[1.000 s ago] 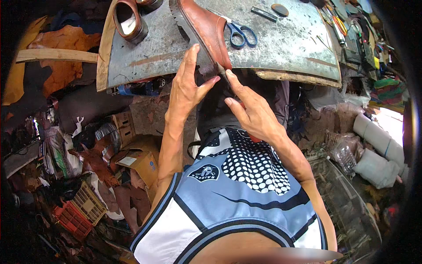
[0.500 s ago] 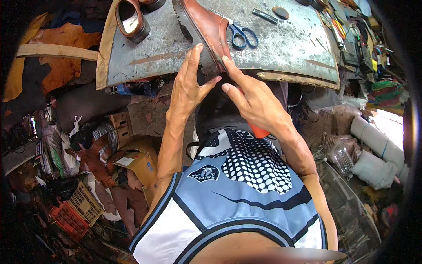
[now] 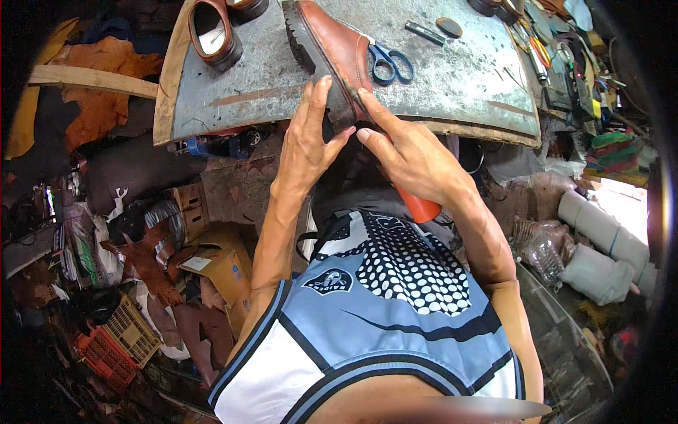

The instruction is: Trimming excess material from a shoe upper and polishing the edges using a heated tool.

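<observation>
Hands have moved a little up since 1 second ago, and both now press on the heel end of the brown boot (image 3: pixel 332 53), which lies at the near edge of the grey worktable (image 3: pixel 452 78). The left hand (image 3: pixel 307 141) touches the sole with spread fingers; the right hand (image 3: pixel 409 152) pinches the heel and also clasps an orange handle (image 3: pixel 418 206). Blue scissors (image 3: pixel 390 63) lie at 3 o'clock from the boot, a second brown shoe (image 3: pixel 212 32) at 9 o'clock. The grip looks tighter now.

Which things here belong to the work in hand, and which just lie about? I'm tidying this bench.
In the work:
brown boot, at the bench edge
left hand and right hand, both on its heel end
orange handle, in the right hand

Lying about:
blue scissors
brown shoe
cardboard box
orange crate
</observation>
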